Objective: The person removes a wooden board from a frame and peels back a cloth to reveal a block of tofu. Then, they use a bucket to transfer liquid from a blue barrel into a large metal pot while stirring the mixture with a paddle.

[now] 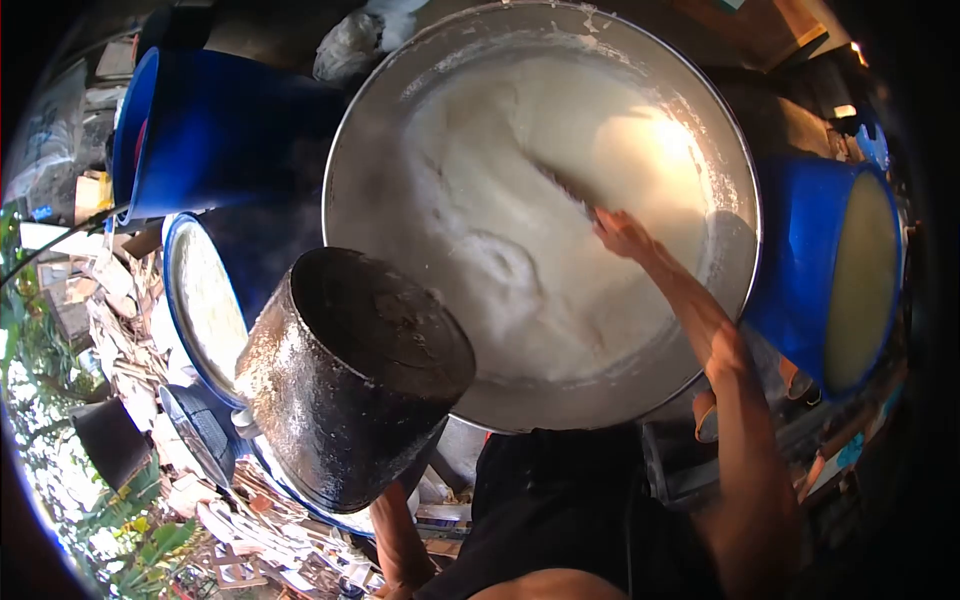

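Note:
My right hand (622,234) is closed around the end of a dark stick (560,186), over a wide metal vat (735,240). The stick's far end slopes into the cloudy whitish liquid (480,130), where foam and ripples show. At the vat's near left rim is a blackened bucket (370,420), tilted, with pale patches down its left side. My left forearm (398,535) runs up behind this bucket, which hides my left hand and its fingers.
A blue barrel (225,135) lies tipped at the left. Below it stands another blue-rimmed barrel with pale contents (205,290). At the right is a blue barrel (795,255) of yellowish liquid. Wood scraps (125,345) cover the ground at left, near a dark mesh strainer (200,435).

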A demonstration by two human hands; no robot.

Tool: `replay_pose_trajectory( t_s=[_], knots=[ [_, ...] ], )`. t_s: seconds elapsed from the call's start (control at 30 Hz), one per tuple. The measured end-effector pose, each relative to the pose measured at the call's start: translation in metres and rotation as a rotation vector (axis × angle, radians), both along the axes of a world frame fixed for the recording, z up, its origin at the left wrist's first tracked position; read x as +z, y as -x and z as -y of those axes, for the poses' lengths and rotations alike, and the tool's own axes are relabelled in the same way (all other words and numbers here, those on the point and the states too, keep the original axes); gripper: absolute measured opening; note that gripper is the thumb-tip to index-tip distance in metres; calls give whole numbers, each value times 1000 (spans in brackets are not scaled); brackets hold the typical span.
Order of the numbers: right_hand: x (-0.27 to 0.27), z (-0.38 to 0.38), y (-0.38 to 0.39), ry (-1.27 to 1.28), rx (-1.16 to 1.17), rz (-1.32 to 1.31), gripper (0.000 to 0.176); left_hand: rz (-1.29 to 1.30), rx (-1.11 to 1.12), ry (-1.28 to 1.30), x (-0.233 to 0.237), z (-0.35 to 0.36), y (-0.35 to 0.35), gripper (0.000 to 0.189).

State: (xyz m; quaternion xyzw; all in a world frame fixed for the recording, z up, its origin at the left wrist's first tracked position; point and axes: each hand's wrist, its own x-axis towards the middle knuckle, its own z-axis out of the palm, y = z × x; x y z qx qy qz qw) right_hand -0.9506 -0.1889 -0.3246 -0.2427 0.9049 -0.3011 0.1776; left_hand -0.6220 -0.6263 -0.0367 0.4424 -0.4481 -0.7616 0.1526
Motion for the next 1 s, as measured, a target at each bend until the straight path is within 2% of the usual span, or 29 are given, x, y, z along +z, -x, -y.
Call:
replay_pose_trajectory(
  t_s=[0.07, 0.13, 0.2, 0.27, 0.3, 0.37, 0.43, 0.47, 0.5, 0.53, 0.6, 0.67, 0.73, 0.8, 0.87, 0.9, 0.97, 1.0],
  knots=[
    [17, -7, -41, -203, 54, 79, 32, -9, -12, 123, 19, 12, 1, 50],
    [26, -29, -87, -79, 133, -245, 28, -21, -36, 217, 33, 22, 5, 50],
    [6, -53, -129, -510, 500, -446, 28, -30, -60, 315, 45, 29, 9, 50],
    [102, -43, -127, -492, 418, 87, 34, -41, -81, 397, 57, 34, 8, 50],
    [120, -49, -132, -491, 414, 78, 34, -40, -100, 429, 63, 37, 11, 50],
    [140, -61, -142, -520, 285, 315, 36, -46, -113, 451, 75, 39, 13, 50],
    [135, -98, -144, -374, 65, 576, 30, 359, -215, 491, 97, 38, 18, 33],
    [199, -90, -112, -576, 300, 440, 27, 360, -212, 492, 103, 28, 25, 33],
    [190, -126, -104, -333, 269, 468, 31, 371, -283, 640, 107, 15, 34, 30],
    [227, -118, -75, -457, 219, 691, 29, 382, -356, 786, 109, 8, 39, 28],
    [262, -106, -63, -104, -249, 754, 25, 489, -357, 814, 108, 7, 37, 29],
    [247, -89, -41, 78, -416, 691, 21, 517, -459, 907, 106, 5, 36, 33],
    [178, -76, -12, 176, -486, 348, 20, 572, -477, 869, 104, 11, 33, 40],
    [146, -48, 39, 204, -567, 343, 22, 535, -589, 1003, 94, 20, 28, 45],
    [118, -30, 79, 3, -432, 311, 22, 556, -647, 1041, 89, 26, 29, 50],
    [102, -22, 90, 3, -429, 314, 22, 581, -652, 1024, 88, 26, 31, 50],
    [66, -6, 90, -11, -225, 114, 26, 631, -703, 1029, 90, 27, 35, 49],
    [35, -5, 81, -10, -225, 115, 26, 632, -703, 1030, 86, 33, 33, 49]
  ],
)
